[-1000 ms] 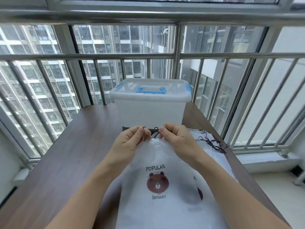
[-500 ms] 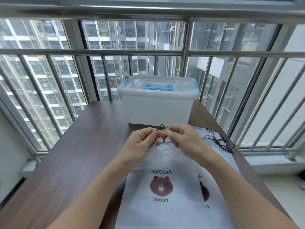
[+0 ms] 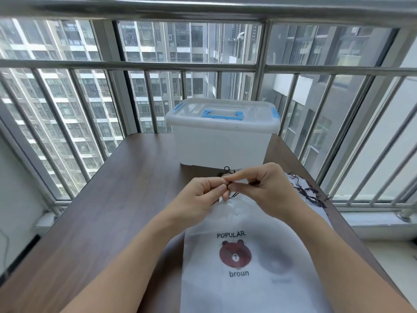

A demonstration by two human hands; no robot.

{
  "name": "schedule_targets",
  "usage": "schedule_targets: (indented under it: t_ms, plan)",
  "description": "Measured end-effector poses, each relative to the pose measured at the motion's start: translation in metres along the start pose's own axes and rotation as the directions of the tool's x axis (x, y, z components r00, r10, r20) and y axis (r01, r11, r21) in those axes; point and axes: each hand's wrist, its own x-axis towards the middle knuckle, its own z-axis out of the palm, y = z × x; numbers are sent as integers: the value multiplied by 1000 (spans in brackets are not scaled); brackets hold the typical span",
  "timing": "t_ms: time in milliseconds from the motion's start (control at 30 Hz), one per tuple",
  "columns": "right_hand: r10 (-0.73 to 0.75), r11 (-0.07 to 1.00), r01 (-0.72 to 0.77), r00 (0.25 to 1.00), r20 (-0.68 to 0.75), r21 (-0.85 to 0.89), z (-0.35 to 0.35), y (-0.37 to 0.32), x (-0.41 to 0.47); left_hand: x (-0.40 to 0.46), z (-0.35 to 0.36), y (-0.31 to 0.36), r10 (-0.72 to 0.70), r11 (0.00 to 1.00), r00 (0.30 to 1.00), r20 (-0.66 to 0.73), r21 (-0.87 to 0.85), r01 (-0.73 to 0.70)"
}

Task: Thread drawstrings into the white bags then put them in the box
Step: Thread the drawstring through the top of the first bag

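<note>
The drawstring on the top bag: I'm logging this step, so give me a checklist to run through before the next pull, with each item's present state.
1. Both hands on the drawstring: ok. The left hand and the right hand pinch it where their fingers meet.
2. String already through the bag's channel: cannot tell; the fingers hide it.
3. White bag lies flat on the table: ok, top edge puckered.
4. Spare strings within reach: ok, beside the right hand.
5. Box ready to take bags: not ok, the lid is on.

Left grip (image 3: 204, 196) and right grip (image 3: 259, 188) pinching, fingertips touching
</note>
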Motion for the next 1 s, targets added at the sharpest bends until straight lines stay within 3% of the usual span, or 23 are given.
schedule_targets:
  t_ms: [100, 167, 233, 300, 400, 533, 600, 700, 867, 1000]
  plan:
    - [39, 999, -42, 995, -90, -22, 1, -6, -1, 0, 1, 1, 6, 1000, 1000, 1, 15, -6]
    - [204, 956, -182, 976, -75, 232, 6, -13, -1, 1, 3, 2, 3, 997, 1000, -16, -77, -4]
    - [393, 767, -358, 918, 50, 532, 11, -21, 0, 3, 4, 3, -7, 988, 999, -47, -155, -1]
    - [497, 629, -451, 860, 119, 633, 14, -22, 2, 4, 4, 2, -25, 987, 998, -64, -162, 14]
    - [535, 606, -495, 833, 141, 623, 12, -20, 3, 4, 2, 1, -51, 986, 996, -77, -160, 38]
    - [421, 793, -441, 895, 146, 421, 3, -23, 0, 1, 2, 0, -52, 990, 996, -75, -133, 41]
    - [381, 821, -397, 916, 124, 411, 0, -24, -1, 0, 3, 2, -57, 991, 997, -61, -127, 49]
    - [437, 773, -408, 898, 59, 485, 2, -22, 2, 1, 3, 4, -78, 985, 995, -56, -161, 68]
    - [530, 623, -481, 840, 120, 617, 4, -22, 3, 2, 5, 5, -126, 959, 987, -96, -268, 96]
    - [554, 572, -501, 820, 146, 649, 4, -23, 4, 2, 5, 5, -134, 945, 984, -119, -313, 91]
